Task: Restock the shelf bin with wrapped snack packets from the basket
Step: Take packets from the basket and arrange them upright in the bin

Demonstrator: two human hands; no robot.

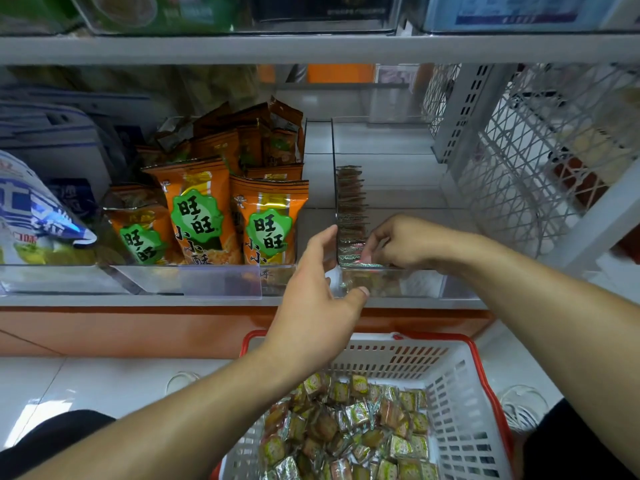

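Right hand [398, 242] reaching into the clear shelf bin [408, 285], grip narrow, fingertips pinching a wrapped snack packet [363, 259] at the near end of the upright row of packets [351, 209] lining the bin's left wall. Left hand [318, 296] just left of that grip, fingers straight and relaxed, grip wide, holding nothing, thumb against the bin's front wall. Below both hands, on the floor, a white basket [460, 386] with red rim, heaped with loose packets [346, 427]. Left of the left grip, orange snack bags [207, 216] standing in the neighbouring bin.
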